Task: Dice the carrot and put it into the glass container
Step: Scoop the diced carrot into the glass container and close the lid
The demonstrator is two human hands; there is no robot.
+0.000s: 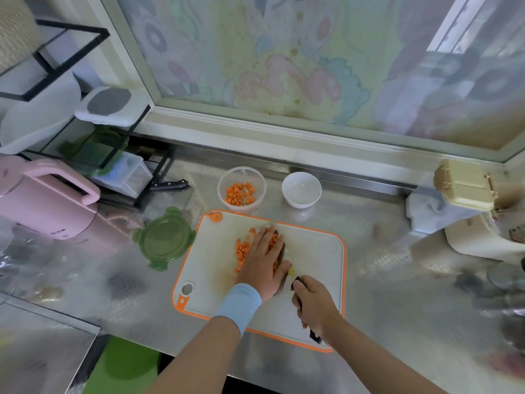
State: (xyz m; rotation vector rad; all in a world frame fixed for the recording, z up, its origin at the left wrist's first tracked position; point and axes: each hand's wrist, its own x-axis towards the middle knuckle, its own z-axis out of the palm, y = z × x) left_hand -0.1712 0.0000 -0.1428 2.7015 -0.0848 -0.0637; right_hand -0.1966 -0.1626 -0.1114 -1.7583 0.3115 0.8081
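Diced carrot lies in a heap on the white cutting board with the orange rim. My left hand, fingers straight, lies flat over the heap and against the side of the knife blade. My right hand grips the knife's dark handle near the board's front right. Behind the board stands the round glass container, with several carrot dice in it. Part of the blade and some dice are hidden under my left hand.
A white bowl stands right of the container. The green lid lies left of the board, beside a pink kettle. A second knife lies under the black rack. A beige box and white items sit at right.
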